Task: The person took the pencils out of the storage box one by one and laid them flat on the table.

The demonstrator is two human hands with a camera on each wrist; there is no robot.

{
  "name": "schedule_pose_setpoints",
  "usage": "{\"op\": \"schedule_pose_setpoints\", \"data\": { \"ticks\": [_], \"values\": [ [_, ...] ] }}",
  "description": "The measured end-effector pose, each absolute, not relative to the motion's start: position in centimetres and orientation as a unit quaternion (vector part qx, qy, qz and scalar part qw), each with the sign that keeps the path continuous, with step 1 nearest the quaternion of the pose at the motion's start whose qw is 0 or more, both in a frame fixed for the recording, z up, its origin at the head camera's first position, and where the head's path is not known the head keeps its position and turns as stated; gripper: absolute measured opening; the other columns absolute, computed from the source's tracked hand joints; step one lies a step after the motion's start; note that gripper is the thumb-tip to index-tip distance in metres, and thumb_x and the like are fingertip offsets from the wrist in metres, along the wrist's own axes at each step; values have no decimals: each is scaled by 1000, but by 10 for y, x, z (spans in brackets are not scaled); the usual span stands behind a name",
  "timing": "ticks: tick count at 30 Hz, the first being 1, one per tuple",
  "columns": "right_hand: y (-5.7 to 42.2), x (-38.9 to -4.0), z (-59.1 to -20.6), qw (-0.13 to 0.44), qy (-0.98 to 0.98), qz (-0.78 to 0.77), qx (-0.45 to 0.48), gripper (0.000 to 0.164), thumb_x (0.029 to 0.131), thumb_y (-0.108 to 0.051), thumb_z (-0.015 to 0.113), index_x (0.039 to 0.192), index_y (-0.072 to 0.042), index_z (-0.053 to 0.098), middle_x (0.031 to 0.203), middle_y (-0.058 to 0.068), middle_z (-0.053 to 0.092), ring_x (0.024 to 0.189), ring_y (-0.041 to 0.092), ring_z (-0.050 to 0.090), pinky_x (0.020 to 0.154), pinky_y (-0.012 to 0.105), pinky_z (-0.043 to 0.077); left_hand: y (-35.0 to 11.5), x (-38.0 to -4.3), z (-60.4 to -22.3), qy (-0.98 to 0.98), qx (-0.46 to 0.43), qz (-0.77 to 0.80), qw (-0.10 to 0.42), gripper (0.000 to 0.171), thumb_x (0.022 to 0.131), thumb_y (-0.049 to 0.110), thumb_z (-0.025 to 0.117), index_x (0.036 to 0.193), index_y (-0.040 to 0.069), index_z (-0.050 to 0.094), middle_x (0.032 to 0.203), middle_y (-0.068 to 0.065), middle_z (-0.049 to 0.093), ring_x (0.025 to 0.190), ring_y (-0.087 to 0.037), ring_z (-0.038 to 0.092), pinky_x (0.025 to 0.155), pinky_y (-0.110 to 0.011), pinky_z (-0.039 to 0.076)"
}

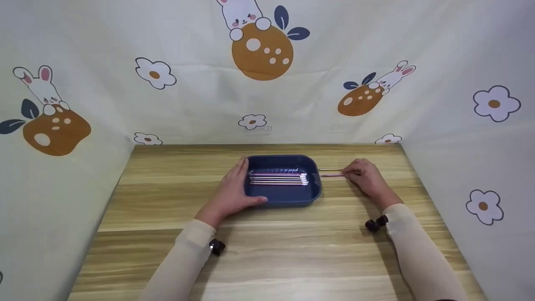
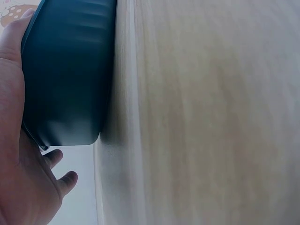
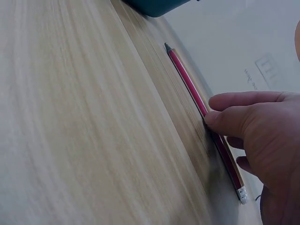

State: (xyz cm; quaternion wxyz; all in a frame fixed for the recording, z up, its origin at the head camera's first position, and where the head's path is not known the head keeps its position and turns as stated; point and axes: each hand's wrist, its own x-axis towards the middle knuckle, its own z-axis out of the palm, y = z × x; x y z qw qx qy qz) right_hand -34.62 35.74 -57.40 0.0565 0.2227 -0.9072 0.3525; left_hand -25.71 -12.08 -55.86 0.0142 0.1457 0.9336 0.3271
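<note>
A dark blue rectangular box [image 1: 276,204] sits on the table, with several striped pencils [image 1: 276,179] lying side by side inside, their erasers toward the right. My left hand [image 1: 234,190] grips the box's left end, thumb over the front rim and fingers along the far left corner. To the right of the box, my right hand [image 1: 368,179] has thumb and index finger on a red pencil [image 3: 187,84] near its middle. That pencil's dark tip points at the box, and its white eraser end lies under the hand. A gold pencil [image 1: 330,169] lies just behind it.
The wood-grain table [image 1: 292,251] meets a pale cloth wall [image 1: 200,104] printed with rabbits, oranges and flowers at the back and both sides. Small dark cameras are worn on the left wrist [image 1: 217,246] and right wrist [image 1: 376,223].
</note>
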Motion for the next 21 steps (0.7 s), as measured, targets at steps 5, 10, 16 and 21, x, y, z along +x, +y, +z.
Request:
{"op": "schedule_pose_setpoints", "data": {
  "ticks": [5, 10, 16, 21],
  "values": [
    [348, -342, -566, 70, -901, 377, 203, 10, 99, -1, 82, 108, -3, 87, 104, 5, 78, 104, 25, 66, 91, 29, 48, -121, -257, -559, 933, 146, 328, 13, 145, 77, 76, 89, 179, 9, 9, 186, -13, 8, 167, -45, 18, 134, -62, 18],
    [329, -336, -553, 82, -892, 393, 209, 13, 99, 0, 81, 111, 1, 84, 104, 6, 78, 98, 23, 66, 84, 23, 51, -121, -258, -559, 932, 143, 332, 15, 145, 77, 76, 90, 179, 10, 10, 186, -14, 9, 167, -45, 17, 134, -63, 17],
    [305, -329, -539, 87, -878, 409, 235, 12, 100, -1, 80, 110, -5, 85, 102, 8, 79, 90, 16, 65, 77, 23, 52, -121, -258, -561, 932, 140, 334, 15, 144, 78, 71, 92, 179, 10, 10, 186, -13, 8, 167, -45, 17, 134, -64, 16],
    [285, -323, -531, 100, -862, 418, 270, 12, 99, -2, 82, 108, -8, 86, 102, 7, 78, 91, 18, 65, 76, 26, 53, -121, -259, -562, 932, 146, 331, 9, 143, 78, 71, 91, 178, 8, 11, 185, -15, 11, 167, -44, 17, 134, -62, 17]
  ]
}}
